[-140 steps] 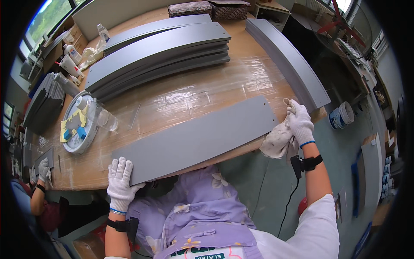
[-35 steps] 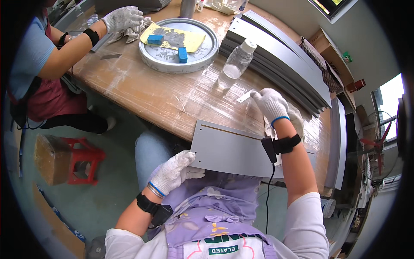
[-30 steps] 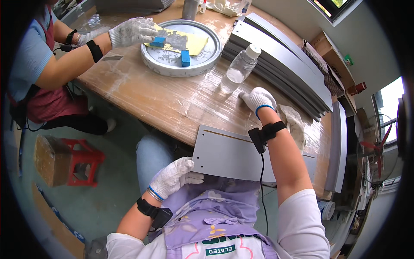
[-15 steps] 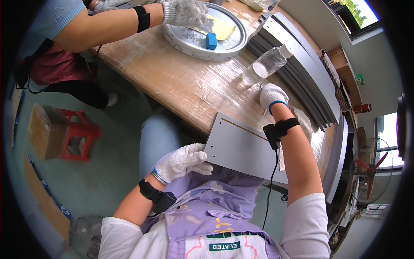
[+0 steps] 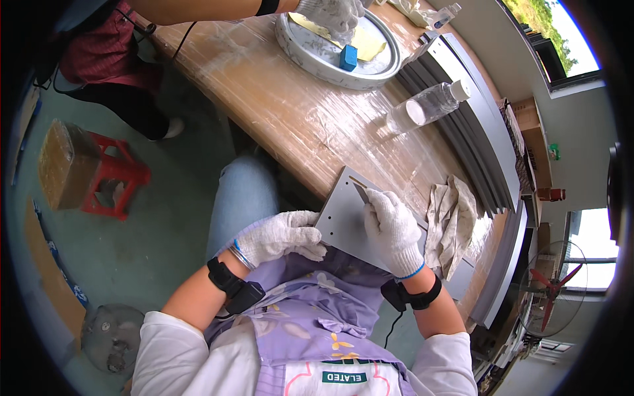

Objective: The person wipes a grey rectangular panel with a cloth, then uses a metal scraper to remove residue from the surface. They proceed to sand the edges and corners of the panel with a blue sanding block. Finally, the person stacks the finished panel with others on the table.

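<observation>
The counter, film-wrapped, carries a stack of grey panels along its far side. One grey panel lies by the near edge, reaching over the person's lap. A round tray sits farther up, and a crumpled rag lies near the panel's far edge. The left hand, gloved, touches the panel's left end; its grip is loosely curled, and I cannot tell whether it clasps the edge. The right hand has a narrow grip at the slot; whether it pinches something is hidden. A clear bottle lies beside the stack. Work on this panel looks under way rather than finished; whether the stacked ones are done or left, I cannot tell.
</observation>
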`<action>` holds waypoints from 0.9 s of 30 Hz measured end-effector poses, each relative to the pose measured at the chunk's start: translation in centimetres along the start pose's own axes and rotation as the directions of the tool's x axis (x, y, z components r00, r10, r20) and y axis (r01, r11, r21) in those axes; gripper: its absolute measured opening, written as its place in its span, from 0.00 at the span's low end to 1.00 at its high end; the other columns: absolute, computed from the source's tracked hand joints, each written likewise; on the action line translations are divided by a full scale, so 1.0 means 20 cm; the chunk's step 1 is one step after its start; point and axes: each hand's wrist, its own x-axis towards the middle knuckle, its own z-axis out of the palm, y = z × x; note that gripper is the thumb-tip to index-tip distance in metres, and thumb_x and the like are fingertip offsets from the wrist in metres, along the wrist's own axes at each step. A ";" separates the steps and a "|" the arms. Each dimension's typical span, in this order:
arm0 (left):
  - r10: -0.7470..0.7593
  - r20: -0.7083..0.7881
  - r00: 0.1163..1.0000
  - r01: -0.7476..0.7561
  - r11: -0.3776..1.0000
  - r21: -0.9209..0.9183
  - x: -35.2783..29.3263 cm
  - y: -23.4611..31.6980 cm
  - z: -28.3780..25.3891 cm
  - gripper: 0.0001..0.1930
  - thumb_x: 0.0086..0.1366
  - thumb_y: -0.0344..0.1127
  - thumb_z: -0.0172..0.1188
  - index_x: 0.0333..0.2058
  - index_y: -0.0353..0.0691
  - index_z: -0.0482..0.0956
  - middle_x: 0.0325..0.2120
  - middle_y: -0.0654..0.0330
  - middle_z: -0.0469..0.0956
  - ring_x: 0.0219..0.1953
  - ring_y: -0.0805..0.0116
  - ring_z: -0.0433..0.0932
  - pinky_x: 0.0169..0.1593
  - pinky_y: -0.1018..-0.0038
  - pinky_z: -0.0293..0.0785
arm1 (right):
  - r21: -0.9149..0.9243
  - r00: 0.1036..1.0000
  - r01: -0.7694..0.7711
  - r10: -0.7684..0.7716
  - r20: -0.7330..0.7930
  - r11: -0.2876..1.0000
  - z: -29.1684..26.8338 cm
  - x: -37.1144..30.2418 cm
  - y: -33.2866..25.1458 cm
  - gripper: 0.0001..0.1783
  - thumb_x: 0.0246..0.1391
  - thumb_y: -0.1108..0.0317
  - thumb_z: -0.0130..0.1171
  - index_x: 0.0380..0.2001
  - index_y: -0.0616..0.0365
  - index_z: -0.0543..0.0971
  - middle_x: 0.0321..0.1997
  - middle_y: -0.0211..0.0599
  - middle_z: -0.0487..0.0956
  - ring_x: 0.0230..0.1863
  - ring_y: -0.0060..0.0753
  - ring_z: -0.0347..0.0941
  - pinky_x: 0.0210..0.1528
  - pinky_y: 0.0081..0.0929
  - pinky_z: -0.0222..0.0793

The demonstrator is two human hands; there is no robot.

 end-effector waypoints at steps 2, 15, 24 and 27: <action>0.005 -0.007 1.000 -0.005 1.000 -0.002 0.00 0.00 0.00 0.23 0.68 0.36 0.62 0.58 0.33 0.70 0.45 0.54 0.81 0.44 0.64 0.84 0.50 0.67 0.82 | -0.109 1.000 -0.021 0.022 0.011 0.994 0.09 -0.02 -0.02 0.22 0.52 0.73 0.58 0.52 0.53 0.76 0.39 0.38 0.78 0.37 0.47 0.78 0.37 0.39 0.74; -0.018 -0.025 1.000 0.018 1.000 0.020 0.01 0.00 0.00 0.24 0.67 0.38 0.63 0.57 0.33 0.71 0.44 0.54 0.81 0.44 0.65 0.83 0.50 0.68 0.81 | -0.070 0.985 -0.003 0.015 0.172 0.998 0.07 -0.03 -0.04 0.28 0.50 0.74 0.57 0.58 0.49 0.74 0.38 0.35 0.78 0.38 0.44 0.78 0.37 0.38 0.75; -0.027 -0.030 0.999 0.028 0.999 0.035 0.00 -0.01 -0.01 0.24 0.68 0.38 0.62 0.58 0.33 0.71 0.45 0.55 0.81 0.45 0.65 0.83 0.51 0.67 0.81 | -0.099 0.993 -0.015 0.027 0.119 0.995 0.10 -0.04 -0.04 0.27 0.51 0.75 0.56 0.57 0.52 0.75 0.38 0.38 0.78 0.36 0.45 0.78 0.36 0.39 0.75; -0.027 -0.032 0.999 0.028 0.999 0.035 0.00 0.00 -0.01 0.24 0.68 0.38 0.62 0.59 0.34 0.70 0.45 0.54 0.81 0.45 0.65 0.83 0.51 0.67 0.81 | -0.121 0.987 -0.018 0.036 0.155 0.993 0.08 -0.03 -0.08 0.26 0.51 0.75 0.56 0.57 0.53 0.75 0.38 0.37 0.78 0.36 0.44 0.78 0.37 0.39 0.75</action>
